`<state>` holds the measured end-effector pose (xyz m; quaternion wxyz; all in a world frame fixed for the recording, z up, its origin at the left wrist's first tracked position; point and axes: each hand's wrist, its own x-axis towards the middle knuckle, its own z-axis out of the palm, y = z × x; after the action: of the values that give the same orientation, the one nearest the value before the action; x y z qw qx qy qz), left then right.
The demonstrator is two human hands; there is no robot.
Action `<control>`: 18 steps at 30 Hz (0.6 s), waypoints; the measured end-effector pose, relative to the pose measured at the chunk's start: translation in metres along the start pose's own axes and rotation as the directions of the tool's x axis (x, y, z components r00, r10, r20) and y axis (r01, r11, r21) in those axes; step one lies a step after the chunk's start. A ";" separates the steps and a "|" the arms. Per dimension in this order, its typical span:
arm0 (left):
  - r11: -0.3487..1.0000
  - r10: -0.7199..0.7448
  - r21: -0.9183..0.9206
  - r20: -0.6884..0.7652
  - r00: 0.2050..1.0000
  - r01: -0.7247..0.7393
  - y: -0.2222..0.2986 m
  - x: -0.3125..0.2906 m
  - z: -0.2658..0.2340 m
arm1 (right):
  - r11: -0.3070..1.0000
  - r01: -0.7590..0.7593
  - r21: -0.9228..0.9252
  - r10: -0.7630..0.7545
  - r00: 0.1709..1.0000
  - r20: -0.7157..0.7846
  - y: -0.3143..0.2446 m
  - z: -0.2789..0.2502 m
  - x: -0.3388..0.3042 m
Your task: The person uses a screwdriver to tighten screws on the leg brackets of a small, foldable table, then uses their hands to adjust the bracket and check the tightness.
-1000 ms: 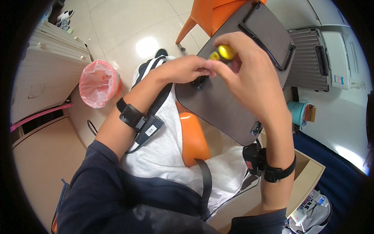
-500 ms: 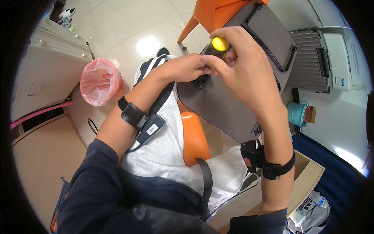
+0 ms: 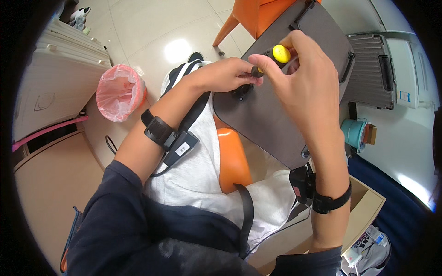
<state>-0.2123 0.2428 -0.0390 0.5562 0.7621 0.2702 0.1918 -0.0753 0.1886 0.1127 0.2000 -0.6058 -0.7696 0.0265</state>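
My right hand (image 3: 306, 69) is closed round the dark handle of a screwdriver (image 3: 281, 54) with a round yellow end, thumb along its near side. The screwdriver's front end slants down and left to the fingertips of my left hand (image 3: 228, 75). Those fingers are pinched together; what they hold is hidden. Just below them, a black bracket (image 3: 241, 93) sits on a dark grey board (image 3: 276, 110) with rounded corners. Black metal bars and fittings (image 3: 343, 69) are mounted on the board's far and right parts.
An orange chair (image 3: 246, 16) stands beyond the board. At left is a pink-lined bin (image 3: 120, 93) beside a white cabinet (image 3: 60, 83). To the right are a ribbed grey case (image 3: 368, 69), a teal bucket (image 3: 353, 131) and an open box (image 3: 366, 202).
The right hand has shifted slightly right, tipping the screwdriver so more of its handle and its dark front end show. The left hand stays by the bracket. The whole view has shifted a little.
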 end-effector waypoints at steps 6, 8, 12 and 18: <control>0.995 0.074 -0.071 -0.029 0.997 -0.076 -0.016 0.000 0.002 | 0.989 0.065 0.135 -0.084 0.987 0.139 0.005 -0.008 0.007; 0.998 0.037 -0.042 0.013 0.999 -0.036 -0.012 0.000 0.000 | 0.980 0.048 0.193 -0.082 0.982 0.171 0.007 -0.007 0.008; 0.998 -0.057 0.010 0.004 0.998 0.057 0.007 -0.004 -0.006 | 0.995 0.076 0.061 -0.078 0.996 0.033 0.001 0.005 0.004; 0.999 -0.051 -0.005 0.024 0.998 0.051 0.003 -0.003 -0.005 | 0.999 -0.039 -0.007 0.039 0.999 0.012 -0.002 0.009 -0.003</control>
<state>-0.2165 0.2441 -0.0344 0.5662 0.7558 0.2822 0.1691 -0.0798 0.1874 0.1046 0.1925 -0.6213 -0.7589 0.0314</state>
